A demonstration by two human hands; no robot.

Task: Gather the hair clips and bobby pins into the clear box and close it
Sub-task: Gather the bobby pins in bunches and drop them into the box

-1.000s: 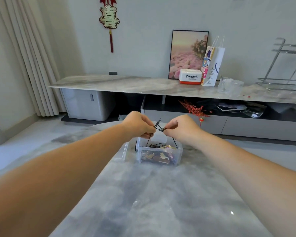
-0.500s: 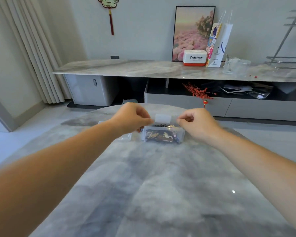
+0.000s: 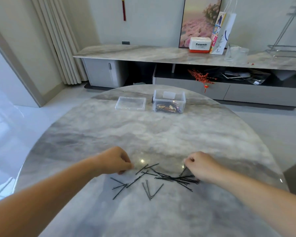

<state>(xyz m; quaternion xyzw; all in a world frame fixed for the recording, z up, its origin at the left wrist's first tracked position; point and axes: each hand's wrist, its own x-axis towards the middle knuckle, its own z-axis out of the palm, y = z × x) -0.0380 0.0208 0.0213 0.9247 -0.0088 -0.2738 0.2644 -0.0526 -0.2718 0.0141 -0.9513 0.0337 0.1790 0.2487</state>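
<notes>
Black bobby pins lie scattered on the near part of the marble surface, between our two hands. Our left hand rests curled at the pile's left edge, its grip narrow, and we cannot tell whether it pinches anything. Our right hand pinches a few pins at the right end. The clear box (hair clips inside) stands open at the far edge, its lid just beside it.
</notes>
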